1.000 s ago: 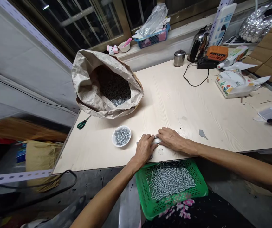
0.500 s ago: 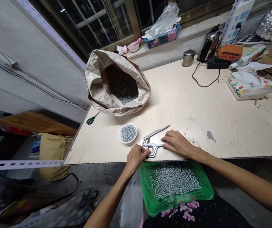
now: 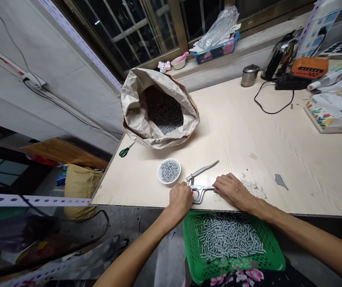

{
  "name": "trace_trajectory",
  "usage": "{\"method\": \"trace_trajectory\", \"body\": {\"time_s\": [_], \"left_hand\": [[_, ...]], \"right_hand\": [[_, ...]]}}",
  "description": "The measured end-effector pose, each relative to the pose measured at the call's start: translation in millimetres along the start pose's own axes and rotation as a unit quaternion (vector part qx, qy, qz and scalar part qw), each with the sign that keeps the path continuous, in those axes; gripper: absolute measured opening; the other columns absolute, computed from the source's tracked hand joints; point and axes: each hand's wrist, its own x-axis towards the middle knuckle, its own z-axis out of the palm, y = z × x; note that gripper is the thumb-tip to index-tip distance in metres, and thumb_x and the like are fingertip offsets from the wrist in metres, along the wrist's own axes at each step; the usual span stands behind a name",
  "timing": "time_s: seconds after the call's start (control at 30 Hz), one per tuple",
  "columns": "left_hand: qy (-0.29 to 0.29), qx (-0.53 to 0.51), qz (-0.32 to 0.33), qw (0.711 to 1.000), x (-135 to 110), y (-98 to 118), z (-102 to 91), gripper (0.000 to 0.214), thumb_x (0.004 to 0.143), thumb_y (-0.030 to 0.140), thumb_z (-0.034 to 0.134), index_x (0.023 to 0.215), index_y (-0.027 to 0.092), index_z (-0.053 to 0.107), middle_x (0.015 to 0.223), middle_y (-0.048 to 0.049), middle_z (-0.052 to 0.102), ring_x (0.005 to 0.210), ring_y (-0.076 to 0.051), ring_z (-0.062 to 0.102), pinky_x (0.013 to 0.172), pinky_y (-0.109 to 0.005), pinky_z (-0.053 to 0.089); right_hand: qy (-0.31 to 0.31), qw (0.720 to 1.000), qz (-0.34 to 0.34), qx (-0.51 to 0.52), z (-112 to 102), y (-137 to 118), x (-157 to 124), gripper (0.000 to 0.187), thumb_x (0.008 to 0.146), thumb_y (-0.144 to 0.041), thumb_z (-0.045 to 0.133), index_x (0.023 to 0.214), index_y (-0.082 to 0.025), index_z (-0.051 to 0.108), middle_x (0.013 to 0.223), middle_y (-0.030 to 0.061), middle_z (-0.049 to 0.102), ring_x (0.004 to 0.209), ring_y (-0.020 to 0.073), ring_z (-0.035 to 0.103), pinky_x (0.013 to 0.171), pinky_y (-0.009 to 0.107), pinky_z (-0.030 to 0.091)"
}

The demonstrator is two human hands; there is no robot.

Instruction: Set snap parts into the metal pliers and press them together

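Silver hand pliers [image 3: 200,191] with a spring and a red part at the head lie near the table's front edge, their upper handle raised away from the lower one. My left hand [image 3: 181,197] is closed at the head of the pliers; its fingertips and whatever they pinch are hidden. With curled fingers, my right hand [image 3: 230,190] grips the end of the lower handle. Beside the pliers, to the left, stands a white bowl [image 3: 158,175] of small metal pieces. Below the table edge, a green basket [image 3: 192,263] holds many silver tube-like metal pieces.
A large sack [image 3: 135,115] of metal pieces stands open behind the bowl. Green-handled scissors [image 3: 124,152] lie at the left edge. Farther right are a metal canister [image 3: 250,75], a kettle [image 3: 278,57], an orange battery [image 3: 310,67] and a tissue pack [image 3: 332,107]. A grey scrap [image 3: 281,181] lies on the table [image 3: 233,131].
The view has shifted, so the scene sits farther right and slightly lower. My left hand has turned and closed further, its knuckles now covering more of the pliers' head. My right hand stays at the handle.
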Motion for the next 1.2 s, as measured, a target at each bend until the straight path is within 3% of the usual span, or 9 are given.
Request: {"method": "trace_trajectory", "body": {"time_s": [0.17,0.3,0.43,0.53,0.6,0.73,0.97,1.07,1.2], "left_hand": [[-0.122,-0.264,-0.082,0.953,4,-35,-5.5,0.015,0.069,0.023,0.059,0.060,0.011,0.063,0.048,0.0028,0.048,0.049,-0.012,0.046,0.051,-0.023,0.033],[-0.098,-0.370,0.019,0.923,-38,-28,-0.3,0.016,0.070,0.028,0.063,0.067,0.013,0.070,0.062,-0.0011,0.062,0.058,-0.013,0.053,0.055,-0.023,0.036],[0.021,-0.276,0.052,0.960,-50,-22,-5.5,0.017,0.077,0.034,0.065,0.084,0.021,0.074,0.080,-0.0038,0.068,0.070,-0.017,0.059,0.062,-0.025,0.039],[0.192,-0.159,-0.011,0.968,-15,-48,-15.3,0.024,0.090,0.028,0.048,0.095,0.020,0.071,0.094,-0.0065,0.065,0.082,-0.017,0.060,0.067,-0.025,0.040],[0.246,-0.084,-0.039,0.965,13,-71,-20.1,0.029,0.094,0.025,0.041,0.104,0.019,0.067,0.099,-0.0083,0.062,0.088,-0.018,0.058,0.066,-0.025,0.039],[0.239,0.022,0.000,0.971,48,-99,-22.4,0.031,0.093,0.014,0.037,0.109,0.019,0.062,0.109,-0.0085,0.058,0.099,-0.020,0.052,0.062,-0.024,0.037],[0.205,0.070,0.054,0.975,50,-106,-19.7,0.029,0.088,0.004,0.035,0.088,0.014,0.061,0.095,-0.0112,0.059,0.090,-0.021,0.053,0.062,-0.026,0.040],[0.246,-0.007,0.077,0.966,46,-109,-16.6,0.026,0.088,0.008,0.037,0.084,0.015,0.061,0.093,-0.0105,0.061,0.089,-0.021,0.054,0.068,-0.028,0.043],[0.251,-0.272,0.072,0.926,32,-97,-12.8,0.014,0.081,0.020,0.051,0.079,0.016,0.064,0.085,-0.0059,0.063,0.077,-0.016,0.058,0.069,-0.026,0.046]], "right_hand": [[0.016,1.000,0.010,0.019,1,1,-2,0.020,0.096,-0.021,0.040,0.080,-0.018,0.052,0.078,0.0023,0.056,0.073,0.0159,0.050,0.070,0.031,0.032],[0.019,1.000,0.013,0.016,1,0,-2,0.020,0.096,-0.021,0.040,0.080,-0.019,0.052,0.077,0.0024,0.055,0.072,0.0162,0.050,0.069,0.032,0.033],[0.019,0.999,0.021,0.020,0,-1,-3,0.019,0.095,-0.020,0.039,0.080,-0.020,0.051,0.077,0.0029,0.055,0.071,0.0167,0.050,0.070,0.032,0.035],[0.025,0.999,0.014,0.021,1,-1,-3,0.017,0.094,-0.020,0.041,0.081,-0.020,0.051,0.076,0.0026,0.055,0.070,0.0170,0.051,0.069,0.032,0.035],[0.028,0.999,0.008,0.018,3,0,-3,0.015,0.094,-0.019,0.042,0.082,-0.020,0.052,0.077,0.0026,0.055,0.070,0.0170,0.051,0.069,0.032,0.035],[0.033,0.999,0.004,0.013,4,0,-3,0.016,0.094,-0.018,0.042,0.082,-0.019,0.052,0.077,0.0028,0.055,0.070,0.0166,0.051,0.069,0.032,0.035],[0.033,0.999,0.006,0.010,2,-2,0,0.018,0.095,-0.019,0.040,0.082,-0.019,0.053,0.077,0.0030,0.056,0.070,0.0160,0.051,0.069,0.031,0.035],[0.024,1.000,0.007,0.015,1,-3,0,0.018,0.094,-0.020,0.041,0.083,-0.019,0.054,0.078,0.0035,0.057,0.071,0.0161,0.051,0.069,0.032,0.036],[-0.003,0.999,0.018,0.029,1,0,-1,0.018,0.095,-0.023,0.041,0.087,-0.018,0.056,0.080,0.0041,0.057,0.073,0.0164,0.052,0.071,0.033,0.037]]}}
